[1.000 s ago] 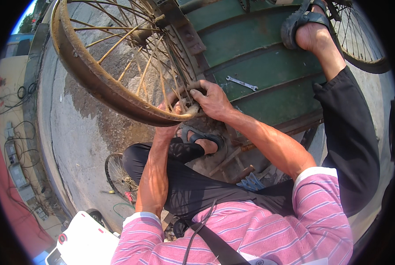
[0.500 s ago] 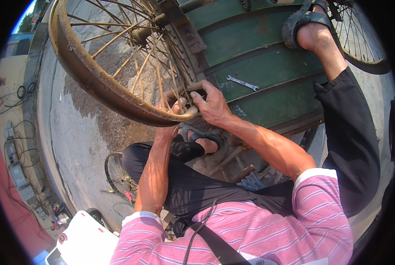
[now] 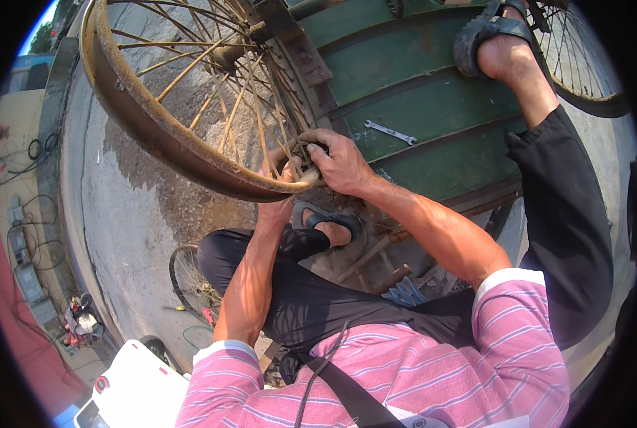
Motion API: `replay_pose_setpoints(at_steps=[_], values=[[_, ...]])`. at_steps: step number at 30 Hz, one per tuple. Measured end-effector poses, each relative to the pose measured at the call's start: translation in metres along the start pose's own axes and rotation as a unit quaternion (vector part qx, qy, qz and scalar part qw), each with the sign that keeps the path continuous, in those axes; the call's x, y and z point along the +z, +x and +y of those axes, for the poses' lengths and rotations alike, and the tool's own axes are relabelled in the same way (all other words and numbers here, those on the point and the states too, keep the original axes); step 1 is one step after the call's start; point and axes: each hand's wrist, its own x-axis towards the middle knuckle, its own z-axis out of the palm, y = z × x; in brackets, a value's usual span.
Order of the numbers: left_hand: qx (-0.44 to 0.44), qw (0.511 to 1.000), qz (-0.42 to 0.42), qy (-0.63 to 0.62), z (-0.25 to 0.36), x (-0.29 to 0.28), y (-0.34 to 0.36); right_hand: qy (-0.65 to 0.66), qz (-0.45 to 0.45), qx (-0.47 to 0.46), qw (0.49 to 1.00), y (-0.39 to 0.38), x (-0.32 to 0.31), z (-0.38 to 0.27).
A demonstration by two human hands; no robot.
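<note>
A rusty spoked wheel (image 3: pixel 129 100) without a tyre stands at the upper left, its nearest rim edge between my hands. My left hand (image 3: pixel 278 203) wraps the rim from below and outside, with fingertips showing among the spokes (image 3: pixel 250 107). From the other side, my right hand (image 3: pixel 343 165) curls over the rim's near end, thumb and fingers pinched together by the spoke ends. Whatever lies between those right fingers is too small and shaded to name. The hub (image 3: pixel 225 55) sits farther off, beside a rusty metal bracket (image 3: pixel 304 60).
An open-ended wrench (image 3: pixel 391 133) lies on the ribbed green metal panel (image 3: pixel 411 100) to the right. My sandalled foot (image 3: pixel 500 53) rests at that panel's far edge, near another wheel (image 3: pixel 582 64). A smaller wheel (image 3: pixel 190 278) and a white object (image 3: pixel 140 389) are at lower left.
The wheel has turned slightly, its spokes and rim shifting a little toward my hands. Both hands stay at the same part of the rim, and the right fingers have shifted slightly.
</note>
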Motion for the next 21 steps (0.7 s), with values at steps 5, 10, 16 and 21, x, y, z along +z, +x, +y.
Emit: replay_pose_setpoints(at_steps=[5, 10, 16, 21], values=[[0.047, 0.996, -0.011, 0.074, -0.001, -0.002, -0.001, -0.05, -0.013, 0.007, 0.999, 0.001, -0.002, 0.004], [0.04, 0.995, -0.025, 0.082, -0.007, -0.004, 0.001, -0.036, -0.036, 0.06, 0.997, 0.008, -0.006, 0.002], [-0.149, 0.925, -0.001, -0.351, -0.03, -0.008, 0.025, -0.022, -0.085, 0.139, 0.986, 0.013, -0.015, -0.017], [-0.134, 0.747, 0.062, -0.648, -0.053, 0.012, 0.056, -0.006, -0.127, 0.123, 0.984, 0.021, -0.003, -0.024]])
